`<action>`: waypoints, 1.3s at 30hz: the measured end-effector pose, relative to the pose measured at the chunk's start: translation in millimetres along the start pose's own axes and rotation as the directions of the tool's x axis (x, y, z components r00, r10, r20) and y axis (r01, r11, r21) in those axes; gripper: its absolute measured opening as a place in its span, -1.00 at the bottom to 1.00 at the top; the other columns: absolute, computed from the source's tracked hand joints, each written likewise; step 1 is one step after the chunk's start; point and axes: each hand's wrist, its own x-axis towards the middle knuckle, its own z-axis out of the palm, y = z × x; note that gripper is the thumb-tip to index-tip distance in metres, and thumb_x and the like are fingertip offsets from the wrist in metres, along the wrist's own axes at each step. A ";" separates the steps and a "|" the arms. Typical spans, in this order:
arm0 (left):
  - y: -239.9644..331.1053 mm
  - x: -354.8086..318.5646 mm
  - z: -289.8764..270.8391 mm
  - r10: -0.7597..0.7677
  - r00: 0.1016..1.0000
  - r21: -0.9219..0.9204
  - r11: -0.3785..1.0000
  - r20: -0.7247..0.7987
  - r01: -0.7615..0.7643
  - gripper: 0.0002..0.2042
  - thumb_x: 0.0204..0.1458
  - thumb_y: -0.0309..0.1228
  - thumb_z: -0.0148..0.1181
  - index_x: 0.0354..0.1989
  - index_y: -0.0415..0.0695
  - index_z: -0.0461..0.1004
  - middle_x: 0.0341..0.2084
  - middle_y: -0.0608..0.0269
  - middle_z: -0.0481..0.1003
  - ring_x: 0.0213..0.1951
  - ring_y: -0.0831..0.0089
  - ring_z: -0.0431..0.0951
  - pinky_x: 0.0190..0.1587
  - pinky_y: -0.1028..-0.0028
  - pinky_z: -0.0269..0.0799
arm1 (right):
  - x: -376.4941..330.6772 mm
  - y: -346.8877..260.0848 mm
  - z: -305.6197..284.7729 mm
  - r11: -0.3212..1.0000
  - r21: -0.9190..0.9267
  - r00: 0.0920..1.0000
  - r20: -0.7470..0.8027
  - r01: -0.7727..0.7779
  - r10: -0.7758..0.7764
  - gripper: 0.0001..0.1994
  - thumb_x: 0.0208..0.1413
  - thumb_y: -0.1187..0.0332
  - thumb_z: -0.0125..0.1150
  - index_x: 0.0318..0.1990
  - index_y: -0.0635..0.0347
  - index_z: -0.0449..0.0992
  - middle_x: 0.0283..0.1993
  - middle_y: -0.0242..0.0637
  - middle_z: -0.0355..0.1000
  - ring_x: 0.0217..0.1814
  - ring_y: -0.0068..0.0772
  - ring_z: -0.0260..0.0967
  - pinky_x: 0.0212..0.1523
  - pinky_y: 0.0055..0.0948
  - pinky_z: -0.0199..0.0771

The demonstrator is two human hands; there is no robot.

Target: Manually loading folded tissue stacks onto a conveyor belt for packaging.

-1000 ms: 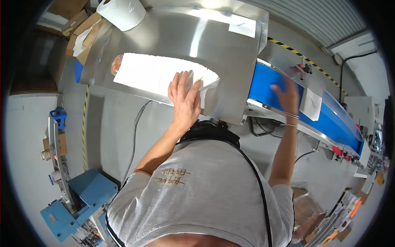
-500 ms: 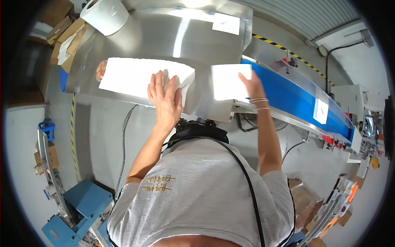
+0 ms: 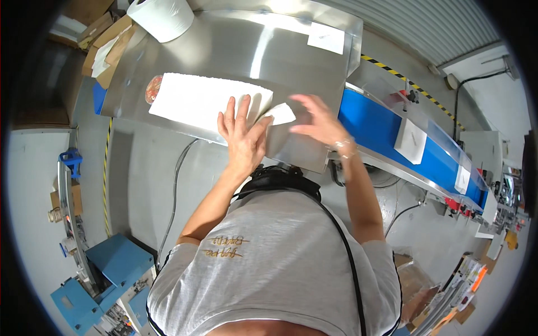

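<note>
A long, closely packed row of white paper sheets [image 3: 204, 106] lies on the steel table. My left hand [image 3: 242, 140] rests on its right end, fingers stretched and spread. By the left thumb one white sheet [image 3: 282, 115] sticks out to the right, its end lifted away from the row. Just right of that sheet is my right hand [image 3: 322, 123], fingers apart with nothing in them, slightly blurred and not touching it. Over on the blue conveyor belt [image 3: 364, 115] lies a white sheet [image 3: 411, 141], with a second white sheet [image 3: 462, 178] farther along.
A round reddish object [image 3: 153, 89] touches the row's left end. At the table's back left stands a big white roll [image 3: 162, 19], near cardboard boxes [image 3: 109, 47]. Another white sheet [image 3: 325, 38] lies at the back right of the steel table [image 3: 291, 67]. A clear guard [image 3: 443, 137] runs along the belt.
The sheet my right hand held is now on the belt, and that hand is back near the row, open. The earlier belt sheet has moved farther along. A new sheet end stands out by my left thumb.
</note>
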 end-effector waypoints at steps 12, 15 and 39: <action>-12.7 9.8 -7.3 -0.079 0.994 -0.092 0.993 -0.075 0.072 -0.65 -0.11 -0.60 0.23 -0.07 -0.14 0.50 0.18 -0.07 0.19 0.23 -0.11 0.12 0.18 0.06 0.11 | -88.0 196.6 -82.2 0.598 -0.717 0.888 -0.459 -0.359 -0.017 -0.56 0.08 0.05 0.17 -0.18 0.32 0.46 -0.37 0.01 0.44 -0.38 -0.15 0.38 -0.29 -0.32 0.38; -14.2 6.9 -5.5 -0.121 0.990 -0.105 0.988 -0.070 0.113 -0.66 -0.12 -0.59 0.22 -0.10 -0.12 0.51 0.17 -0.03 0.21 0.23 -0.10 0.11 0.19 0.06 0.08 | -99.6 132.8 -113.5 0.571 -0.125 0.433 -0.785 -0.811 0.443 -0.47 -0.04 -0.04 0.25 -0.11 0.28 0.45 -0.17 0.03 0.43 -0.17 -0.09 0.42 -0.16 -0.26 0.40; -35.3 6.5 -10.8 -0.103 0.988 -0.047 0.994 -0.118 0.098 -0.72 -0.07 -0.56 0.23 -0.12 -0.16 0.53 0.14 -0.07 0.25 0.22 -0.10 0.14 0.21 0.01 0.00 | -66.2 114.3 -67.6 0.898 0.150 0.705 -0.572 -0.414 0.420 -0.63 0.07 0.17 0.21 -0.11 0.30 0.44 -0.16 -0.13 0.46 -0.17 -0.22 0.38 -0.10 -0.31 0.37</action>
